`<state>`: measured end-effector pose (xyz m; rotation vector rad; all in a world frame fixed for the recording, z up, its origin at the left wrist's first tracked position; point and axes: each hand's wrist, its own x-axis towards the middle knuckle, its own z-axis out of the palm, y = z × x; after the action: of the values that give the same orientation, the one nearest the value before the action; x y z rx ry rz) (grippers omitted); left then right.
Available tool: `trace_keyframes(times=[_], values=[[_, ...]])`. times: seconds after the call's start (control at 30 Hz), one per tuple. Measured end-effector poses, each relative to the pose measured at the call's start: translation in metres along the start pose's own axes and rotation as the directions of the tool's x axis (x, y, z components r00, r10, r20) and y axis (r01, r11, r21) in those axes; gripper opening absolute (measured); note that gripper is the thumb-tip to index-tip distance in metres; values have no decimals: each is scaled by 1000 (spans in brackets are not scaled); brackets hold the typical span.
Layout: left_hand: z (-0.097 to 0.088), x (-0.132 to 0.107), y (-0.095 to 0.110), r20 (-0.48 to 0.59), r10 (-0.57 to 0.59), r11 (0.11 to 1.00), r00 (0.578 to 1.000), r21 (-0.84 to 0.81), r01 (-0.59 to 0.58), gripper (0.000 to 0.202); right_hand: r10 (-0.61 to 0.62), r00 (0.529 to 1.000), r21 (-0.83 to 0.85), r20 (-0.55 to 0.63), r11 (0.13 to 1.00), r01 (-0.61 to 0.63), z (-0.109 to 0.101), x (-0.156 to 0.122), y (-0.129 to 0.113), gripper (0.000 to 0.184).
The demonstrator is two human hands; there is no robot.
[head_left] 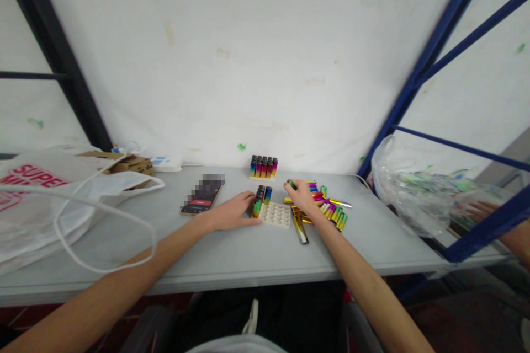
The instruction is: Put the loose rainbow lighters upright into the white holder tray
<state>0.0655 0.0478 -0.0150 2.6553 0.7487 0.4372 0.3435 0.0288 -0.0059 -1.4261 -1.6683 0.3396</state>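
In the head view, the right hand point(301, 197) pinches a small shiny green-ended lighter point(292, 183). The left hand point(234, 213) is spread open, its fingers and thumb beside a cream tray with round wells point(276, 215); black-topped metallic rainbow lighters point(260, 197) stand there near its fingertips. Loose shiny multicoloured lighters point(331, 212) lie beside and below the right fingers.

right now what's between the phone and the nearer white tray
In the head view, the person's left hand lies between the phone and the nearer white tray, its thumb and fingers spread near the upright lighters.
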Motion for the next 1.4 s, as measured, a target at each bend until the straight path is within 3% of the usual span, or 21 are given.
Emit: trace_keyframes(times=[0.27,0.43,0.6,0.73,0.93,1.3,1.4], values=[[1,0,-1,1,-17,1000,1000,11,17,75,-102,995,-35,10,994,102,-2,-1,-2,50],[1,0,0,-12,2,1000,1000,6,-2,73,-201,975,-13,90,979,203,-10,-3,-10,42],[1,-1,3,-16,-11,1000,1000,-11,11,73,-295,948,-86,115,948,306,-12,-3,-11,47],[1,-2,4,-5,-21,1000,1000,-19,21,74,-249,950,-108,187,956,272,-14,-7,-13,53],[2,-1,3,-11,-19,999,1000,-31,19,72,-191,913,71,361,982,177,-14,-13,-18,52],[3,-2,4,-32,-11,999,999,-39,10,65,-266,861,-121,434,929,349,0,-13,-26,35],[3,-2,4,-32,-14,999,999,-43,13,66,-263,859,-254,440,881,400,3,-13,-30,32]])
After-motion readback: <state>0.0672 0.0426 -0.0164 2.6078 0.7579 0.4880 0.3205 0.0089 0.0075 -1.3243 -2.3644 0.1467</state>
